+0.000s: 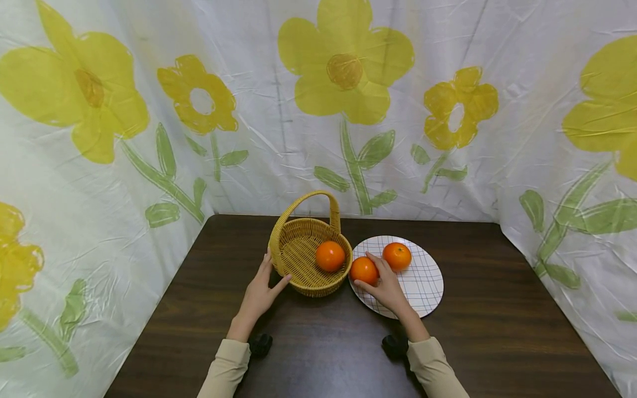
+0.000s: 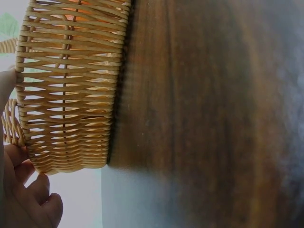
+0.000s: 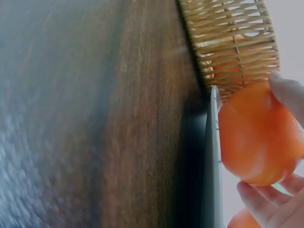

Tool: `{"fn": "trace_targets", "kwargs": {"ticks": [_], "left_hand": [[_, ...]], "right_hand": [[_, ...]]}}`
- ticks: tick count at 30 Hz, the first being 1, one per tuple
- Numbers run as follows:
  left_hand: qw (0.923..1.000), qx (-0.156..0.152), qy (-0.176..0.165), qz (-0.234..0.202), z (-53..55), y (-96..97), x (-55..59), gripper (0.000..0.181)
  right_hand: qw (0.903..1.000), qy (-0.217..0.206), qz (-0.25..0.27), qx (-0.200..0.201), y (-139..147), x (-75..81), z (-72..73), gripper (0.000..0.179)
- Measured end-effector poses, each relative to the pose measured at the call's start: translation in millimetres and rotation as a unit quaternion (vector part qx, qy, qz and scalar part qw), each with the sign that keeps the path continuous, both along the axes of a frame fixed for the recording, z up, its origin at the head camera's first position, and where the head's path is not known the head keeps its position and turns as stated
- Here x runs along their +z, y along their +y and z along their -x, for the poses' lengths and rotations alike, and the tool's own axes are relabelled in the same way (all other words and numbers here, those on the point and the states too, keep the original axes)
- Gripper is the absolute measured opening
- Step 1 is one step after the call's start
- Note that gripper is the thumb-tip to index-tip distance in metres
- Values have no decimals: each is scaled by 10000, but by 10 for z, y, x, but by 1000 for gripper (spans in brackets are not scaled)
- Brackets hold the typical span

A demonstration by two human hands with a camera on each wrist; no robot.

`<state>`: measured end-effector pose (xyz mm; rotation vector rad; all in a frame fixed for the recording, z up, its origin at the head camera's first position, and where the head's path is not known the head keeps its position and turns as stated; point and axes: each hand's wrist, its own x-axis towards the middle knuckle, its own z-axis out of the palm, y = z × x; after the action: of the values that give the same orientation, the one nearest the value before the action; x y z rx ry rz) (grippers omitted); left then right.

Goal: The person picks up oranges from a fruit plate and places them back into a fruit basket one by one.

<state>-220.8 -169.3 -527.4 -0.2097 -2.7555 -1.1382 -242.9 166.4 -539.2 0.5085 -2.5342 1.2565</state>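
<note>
A yellow wicker basket (image 1: pixel 311 287) with an arched handle stands on the table, one orange (image 1: pixel 330 256) inside it. My left hand (image 1: pixel 260 291) holds the basket by its left side, thumb at the front rim and fingers further back. In the left wrist view, bent fingers (image 2: pixel 40 192) meet the basket's upper edge. Just right of the basket, my right hand (image 1: pixel 387 286) grips a second orange (image 1: pixel 364 271) between thumb and fingers. That orange (image 3: pixel 259 135) is low over the plate's edge in the right wrist view. A third orange (image 1: pixel 397 256) lies on the plate behind it.
The round white plate (image 1: pixel 423 282) has a thin grid pattern and sits close against the basket's right side. Dark wood tabletop (image 1: pixel 497 309) surrounds both. Behind the table hangs a white curtain (image 1: pixel 278 143) printed with yellow flowers.
</note>
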Motion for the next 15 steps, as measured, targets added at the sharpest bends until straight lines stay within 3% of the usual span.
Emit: {"fn": "trace_targets", "kwargs": {"ticks": [15], "left_hand": [[10000,0,27,58,0,-5,-5,81]], "right_hand": [[9996,265,-7,-71,-20,15,2,74]]}}
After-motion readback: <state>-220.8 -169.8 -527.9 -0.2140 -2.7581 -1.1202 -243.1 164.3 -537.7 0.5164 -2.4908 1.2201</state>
